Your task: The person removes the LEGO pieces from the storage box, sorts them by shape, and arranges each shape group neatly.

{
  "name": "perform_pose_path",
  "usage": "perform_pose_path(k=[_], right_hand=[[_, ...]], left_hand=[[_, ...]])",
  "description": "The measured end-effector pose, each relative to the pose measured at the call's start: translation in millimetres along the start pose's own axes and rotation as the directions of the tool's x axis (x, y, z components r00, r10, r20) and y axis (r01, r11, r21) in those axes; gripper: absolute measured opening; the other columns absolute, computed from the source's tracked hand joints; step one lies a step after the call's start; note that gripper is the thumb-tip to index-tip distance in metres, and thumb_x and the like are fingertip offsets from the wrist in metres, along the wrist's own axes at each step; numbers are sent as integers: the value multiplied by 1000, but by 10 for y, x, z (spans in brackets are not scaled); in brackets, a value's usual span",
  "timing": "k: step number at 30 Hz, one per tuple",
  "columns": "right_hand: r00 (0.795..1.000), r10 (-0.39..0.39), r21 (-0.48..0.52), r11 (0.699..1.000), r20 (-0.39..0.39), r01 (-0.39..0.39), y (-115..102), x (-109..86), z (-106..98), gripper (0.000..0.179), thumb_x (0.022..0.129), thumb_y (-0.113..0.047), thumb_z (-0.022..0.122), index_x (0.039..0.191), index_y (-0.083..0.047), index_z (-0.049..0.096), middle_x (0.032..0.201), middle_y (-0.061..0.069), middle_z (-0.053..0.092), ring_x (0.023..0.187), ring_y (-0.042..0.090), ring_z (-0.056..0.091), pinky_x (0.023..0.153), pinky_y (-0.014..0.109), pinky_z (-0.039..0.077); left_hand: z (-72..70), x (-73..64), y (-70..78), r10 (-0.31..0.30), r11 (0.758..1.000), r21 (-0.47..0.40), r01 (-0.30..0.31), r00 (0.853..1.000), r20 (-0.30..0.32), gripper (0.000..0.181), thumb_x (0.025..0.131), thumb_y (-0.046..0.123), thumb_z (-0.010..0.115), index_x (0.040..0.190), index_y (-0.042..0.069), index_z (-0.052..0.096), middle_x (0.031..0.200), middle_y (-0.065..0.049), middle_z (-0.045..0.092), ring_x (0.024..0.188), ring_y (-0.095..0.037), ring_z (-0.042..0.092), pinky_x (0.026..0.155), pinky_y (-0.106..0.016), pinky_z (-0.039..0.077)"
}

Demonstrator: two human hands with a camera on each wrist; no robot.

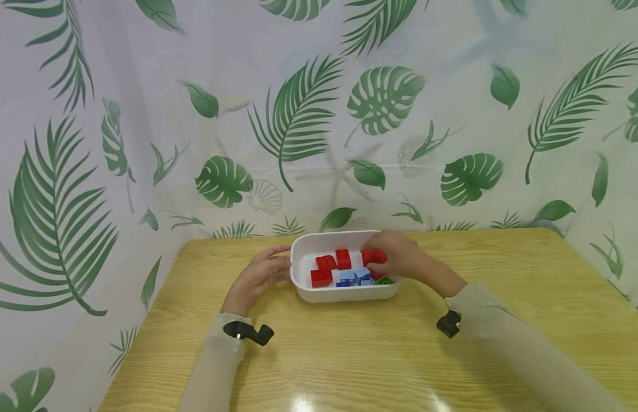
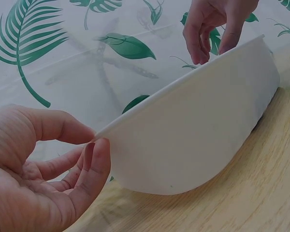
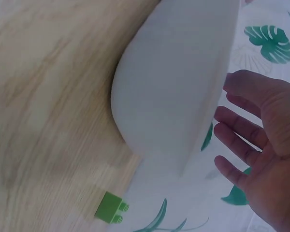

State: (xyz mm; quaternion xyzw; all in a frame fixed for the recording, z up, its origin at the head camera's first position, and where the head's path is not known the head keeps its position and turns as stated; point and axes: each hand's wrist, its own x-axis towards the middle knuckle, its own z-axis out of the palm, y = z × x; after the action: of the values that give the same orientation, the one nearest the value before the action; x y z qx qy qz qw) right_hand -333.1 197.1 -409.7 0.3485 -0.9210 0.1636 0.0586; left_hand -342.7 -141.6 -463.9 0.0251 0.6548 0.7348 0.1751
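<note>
- Wood-grained tabletop [image 1: 324, 355], yellow-brown with a glossy sheen, bears the bin near its far edge.
- White, glossy, oblong plastic bin [image 1: 344, 294] with rounded corners and a turned-out rim: likely light and fairly stiff, perhaps a little slippery on its smooth wall, so the rim is the surest hold.
- Right hand [image 1: 403, 257]: it reaches over the bin's right end, fingertips among the red bricks there; I cannot tell whether it grips one, as the wall hides the tips.
- Left hand [image 1: 261, 274]: thumb and finger pinch the rim at the bin's left end, which should steady it.
- Red plastic toy bricks [image 1: 321, 278], scattered inside the bin: probably light, hard and tough; best pinched across two flat sides.
- Light and dark blue plastic bricks [image 1: 362, 276], clustered at the near wall inside; the crowding may call for fingertips from above.
- Small green plastic bricks: one [image 1: 384, 280] lies in the bin's near right corner, another [image 3: 108, 208], with round studs, on the table outside the bin, easily pinched by its sides.
</note>
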Motion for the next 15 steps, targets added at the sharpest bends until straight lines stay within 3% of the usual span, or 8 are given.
perform_pose_path(k=[6, 15], right_hand=[[999, -31, 21, 999, 33, 30, -58, 44, 68, 23, 85, -8, 80, 108, -5, 77, 106, 11, 74, 99, 26, 65, 90, 43, 58], [996, -61, -22, 998, 59, 63, -51, 154, 168, 15, 85, -6, 81, 101, -6, 80, 97, 7, 77, 89, 21, 68, 89, 40, 59]], left_hand=[[10, -4, 15, -5, 1000, -13, 5, 1000, -9, 55, 97, -4, 56, 150, 0, 42, 126, -17, 63, 96, -14, 66, 79, -26, 58], [13, 1, 5, -1, 1000, -20, 1, 1000, 2, 55, 97, -4, 55, 150, -1, 41, 127, -18, 63, 97, -14, 66, 79, -27, 58]])
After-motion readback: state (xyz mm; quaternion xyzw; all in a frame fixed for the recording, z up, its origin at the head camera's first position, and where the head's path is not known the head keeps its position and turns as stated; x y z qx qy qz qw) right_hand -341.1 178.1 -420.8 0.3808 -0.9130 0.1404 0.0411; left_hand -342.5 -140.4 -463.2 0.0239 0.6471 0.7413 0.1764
